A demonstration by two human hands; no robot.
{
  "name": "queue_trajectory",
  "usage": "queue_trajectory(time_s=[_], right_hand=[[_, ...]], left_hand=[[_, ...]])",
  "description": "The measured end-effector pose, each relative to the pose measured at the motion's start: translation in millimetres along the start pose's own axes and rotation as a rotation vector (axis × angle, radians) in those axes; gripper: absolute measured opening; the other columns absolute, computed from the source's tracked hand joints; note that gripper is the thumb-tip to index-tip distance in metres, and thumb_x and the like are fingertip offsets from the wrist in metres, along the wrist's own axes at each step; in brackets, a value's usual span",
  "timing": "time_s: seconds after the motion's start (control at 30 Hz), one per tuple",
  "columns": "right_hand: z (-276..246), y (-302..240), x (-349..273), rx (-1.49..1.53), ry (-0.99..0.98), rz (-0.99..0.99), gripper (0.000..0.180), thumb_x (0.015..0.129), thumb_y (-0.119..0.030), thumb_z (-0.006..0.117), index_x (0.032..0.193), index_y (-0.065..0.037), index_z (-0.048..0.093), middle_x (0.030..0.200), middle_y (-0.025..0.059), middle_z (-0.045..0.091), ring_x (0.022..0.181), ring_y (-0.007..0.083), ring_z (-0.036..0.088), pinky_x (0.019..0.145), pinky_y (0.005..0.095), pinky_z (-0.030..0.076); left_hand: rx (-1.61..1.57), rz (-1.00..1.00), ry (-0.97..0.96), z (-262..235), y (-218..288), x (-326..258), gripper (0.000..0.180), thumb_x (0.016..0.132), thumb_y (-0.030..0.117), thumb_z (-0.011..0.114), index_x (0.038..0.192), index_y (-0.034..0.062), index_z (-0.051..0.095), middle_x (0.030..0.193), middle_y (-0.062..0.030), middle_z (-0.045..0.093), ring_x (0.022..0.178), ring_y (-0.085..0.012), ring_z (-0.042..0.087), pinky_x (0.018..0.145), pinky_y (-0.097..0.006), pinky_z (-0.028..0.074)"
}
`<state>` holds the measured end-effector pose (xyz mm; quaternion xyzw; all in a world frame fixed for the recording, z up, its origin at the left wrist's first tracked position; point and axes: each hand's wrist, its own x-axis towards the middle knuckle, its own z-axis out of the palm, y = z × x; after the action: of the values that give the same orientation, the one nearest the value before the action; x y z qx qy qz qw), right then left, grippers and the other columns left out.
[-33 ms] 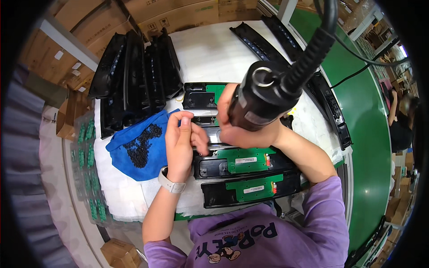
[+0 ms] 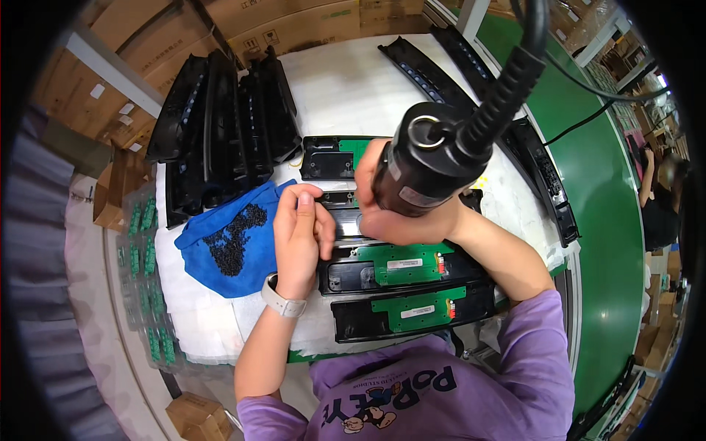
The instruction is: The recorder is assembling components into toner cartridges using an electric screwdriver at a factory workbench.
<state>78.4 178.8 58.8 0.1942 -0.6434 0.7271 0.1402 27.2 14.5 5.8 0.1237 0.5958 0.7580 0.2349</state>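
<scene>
My right hand [image 2: 412, 225] is wrapped round a black electric screwdriver [image 2: 430, 158], held upright, its cable running up to the right. The tool's tip is hidden behind its body and my hand. Beneath are black plastic housings with green circuit boards, lying in a row; the nearer ones are a black housing [image 2: 346, 277] and another housing [image 2: 353, 323]. My left hand [image 2: 298, 231] hovers left of the screwdriver, with its fingers curled and thumb against the index finger; anything between them is hidden. Beside it, a blue cloth [image 2: 193, 246] bears a pile of small black screws [image 2: 229, 250].
Several long black housings [image 2: 220, 132] stand stacked at the back left. More black housings [image 2: 540, 180] lie along the right side of the white-covered table [image 2: 334, 84]. Trays of green boards [image 2: 147, 294] sit at the left edge. Cardboard boxes [image 2: 294, 26] line the back.
The fingers of my left hand have curled inward and shifted slightly. The screwdriver, with my right hand round it, has moved a little to the left.
</scene>
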Motion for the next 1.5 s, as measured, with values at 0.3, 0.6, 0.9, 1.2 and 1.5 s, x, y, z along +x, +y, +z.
queue_trajectory(time_s=[0.3, 0.6, 0.9, 1.2, 1.5], right_hand=[[-7.9, 0.2, 0.3, -0.14, -0.132, -0.101, 0.027, 0.063, -0.005, 0.072, 0.081, -0.002, 0.052, 0.066, 0.0005, 0.052, 0.055, 0.0063, 0.049, 0.05, 0.0191, 0.039], [-29.2, -28.1, 6.4, 0.399, 0.093, -0.266, 0.041, 0.086, -0.043, 0.052, 0.1, -0.006, 0.043, 0.058, -0.0013, 0.044, 0.041, 0.0092, 0.04, 0.048, 0.0287, 0.041], [-21.9, -25.3, 5.5, 0.462, 0.188, -0.263, 0.037, 0.088, -0.041, 0.046, 0.103, -0.007, 0.043, 0.06, -0.0003, 0.044, 0.042, 0.0091, 0.04, 0.049, 0.0289, 0.041], [-13.4, -27.0, 7.6, 0.432, 0.294, -0.154, 0.032, 0.088, -0.038, 0.045, 0.101, -0.008, 0.045, 0.058, -0.0008, 0.043, 0.04, 0.0091, 0.038, 0.047, 0.0289, 0.04], [-18.0, -4.1, 39.7, 0.154, 0.208, -0.061, 0.024, 0.081, -0.015, 0.056, 0.093, 0.001, 0.043, 0.054, 0.0048, 0.043, 0.038, 0.0124, 0.041, 0.041, 0.0268, 0.035]], left_hand=[[-0.013, -0.082, 0.009, 1.0, -3.9, 0.0, 0.011, 0.096, 0.016, 0.041, 0.093, 0.0061, 0.045, 0.056, 0.0005, 0.043, 0.043, -0.0052, 0.034, 0.039, -0.019, 0.026], [-0.032, -0.15, -0.176, 4.6, 5.8, -6.8, 0.02, 0.092, 0.018, 0.051, 0.085, -0.0007, 0.053, 0.071, -0.0139, 0.063, 0.051, -0.0147, 0.059, 0.05, -0.021, 0.046], [0.028, -0.117, -0.202, 10.2, 4.1, -12.8, 0.005, 0.084, 0.003, 0.059, 0.083, -0.0006, 0.056, 0.07, -0.0099, 0.064, 0.048, -0.0075, 0.053, 0.045, -0.017, 0.04], [0.084, -0.102, -0.245, 7.1, 3.3, -14.1, 0.01, 0.081, 0.001, 0.062, 0.089, -0.0034, 0.058, 0.074, -0.0118, 0.065, 0.05, -0.0073, 0.054, 0.046, -0.016, 0.041], [1.157, 0.625, -0.152, -7.4, 11.6, 8.0, 0.061, 0.071, 0.035, 0.07, 0.117, 0.0022, 0.049, 0.121, -0.0149, 0.051, 0.118, -0.0326, 0.043, 0.095, -0.044, 0.035]])
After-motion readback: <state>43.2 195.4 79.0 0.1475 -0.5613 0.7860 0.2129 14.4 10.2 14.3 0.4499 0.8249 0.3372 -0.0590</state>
